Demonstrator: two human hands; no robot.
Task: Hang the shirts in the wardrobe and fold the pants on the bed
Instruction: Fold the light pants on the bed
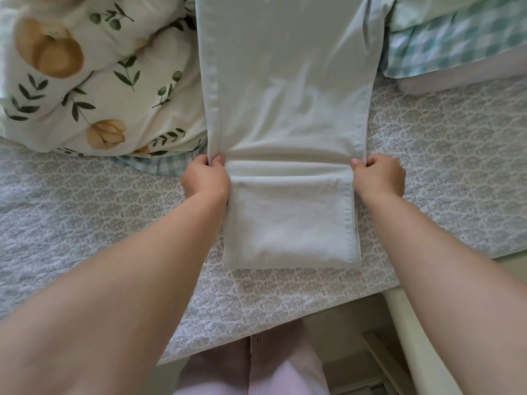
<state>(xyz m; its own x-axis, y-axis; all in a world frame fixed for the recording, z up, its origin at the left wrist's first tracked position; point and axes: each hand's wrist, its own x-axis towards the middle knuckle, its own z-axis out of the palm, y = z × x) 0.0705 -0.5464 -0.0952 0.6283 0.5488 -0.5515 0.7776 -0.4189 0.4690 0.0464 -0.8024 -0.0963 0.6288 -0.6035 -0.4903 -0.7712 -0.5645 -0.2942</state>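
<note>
Plainly the pants are mid-fold. They lie lengthwise on the bed, the near end already doubled over into a flat packet close to the bed's edge. The long remainder runs away between the duvet and the checked bedding. The left hand pinches the left side seam and the right hand pinches the right one. Each has thumb and curled fingers closed on the cloth, level with the other, just beyond the packet. The main risk, as I judge it, is an uneven turn: if one hand lifts or travels further than the other, the next fold goes on askew and the side edges no longer line up. The pinches take only the edges, so the middle may sag and crease, or the lower layers may slip free and leave the packet behind. The pants' left edge lies against the duvet, which could drag on the cloth and bunch it. With the packet so near the bed's edge, a pull toward the body could slide it off. No shirt or wardrobe is in view.
</note>
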